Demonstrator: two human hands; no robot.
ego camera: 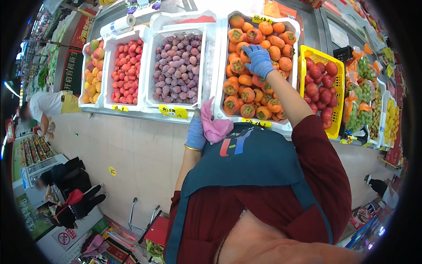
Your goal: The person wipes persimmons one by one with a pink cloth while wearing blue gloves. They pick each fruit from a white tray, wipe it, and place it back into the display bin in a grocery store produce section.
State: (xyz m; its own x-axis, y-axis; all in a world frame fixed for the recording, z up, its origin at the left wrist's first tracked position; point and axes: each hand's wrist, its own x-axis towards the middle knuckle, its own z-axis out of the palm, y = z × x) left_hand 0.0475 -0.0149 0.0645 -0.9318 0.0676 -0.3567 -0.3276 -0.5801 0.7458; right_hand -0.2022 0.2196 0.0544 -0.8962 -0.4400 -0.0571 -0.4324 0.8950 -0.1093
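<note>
My right hand (259,61), in a blue glove, reaches into a white foam crate (221,82) of orange persimmons (248,94). Its fingers and thumb close around one persimmon (244,56) in the upper middle of the pile. Low beside my apron (250,161), my left hand (195,131), also gloved in blue, holds a crumpled pink cloth (217,127). That cloth hangs over the crate's near left corner area, and the fingers of this hand are partly hidden. Left of the persimmons stands a white crate (201,69) of purple plums (178,69).
Further left are crates of red fruit (127,72) and mangoes (94,76). A yellow basket (339,99) of dark red fruit (318,87) and bagged grapes (361,89) stand right. A plastic-bag roll (120,24) lies behind. A shopping cart (132,232) and several people are around.
</note>
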